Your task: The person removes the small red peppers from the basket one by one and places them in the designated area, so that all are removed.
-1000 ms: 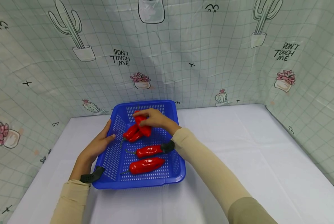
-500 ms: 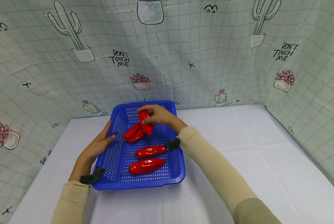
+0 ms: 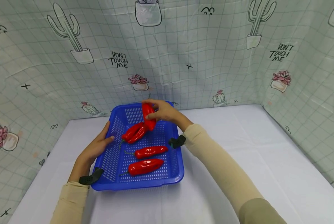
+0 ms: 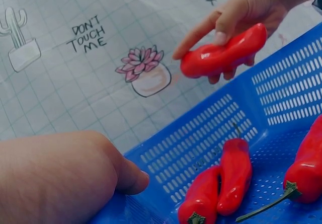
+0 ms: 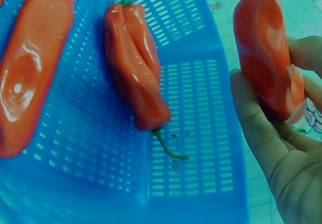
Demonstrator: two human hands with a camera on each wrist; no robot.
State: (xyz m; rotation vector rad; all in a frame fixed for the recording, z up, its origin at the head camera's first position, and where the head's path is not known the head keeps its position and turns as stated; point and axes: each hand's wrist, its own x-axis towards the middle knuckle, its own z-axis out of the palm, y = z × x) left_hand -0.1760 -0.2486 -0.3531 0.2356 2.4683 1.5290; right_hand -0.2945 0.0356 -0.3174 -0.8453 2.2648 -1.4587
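Observation:
A blue plastic basket (image 3: pixel 133 186) with slotted walls stands on the table. My left hand (image 3: pixel 96 145) grips its left rim, the thumb (image 4: pixel 132 177) over the inner side; the other fingers are largely hidden. Above the back part of the basket, my right hand (image 3: pixel 168 112) holds a red chili pepper (image 3: pixel 147 110) between thumb and fingers, its stem pointing away. Below it two red peppers (image 3: pixel 130 132) lie side by side. Nearer the front are a slim red pepper (image 3: pixel 151 151) and a thicker one (image 3: pixel 145 166), both with green stems to the left.
White cloth covers the table (image 3: pixel 225 149) around the basket. Behind and at both sides hangs a pale grid-patterned curtain (image 3: pixel 178 46) with printed cacti. Dark bands sit on both wrists, the right band (image 3: pixel 177 141) over the basket's right rim.
My right hand has lifted the pepper and carried it back and a little to the right, away from the two beside it. The left hand has stayed on the basket rim.

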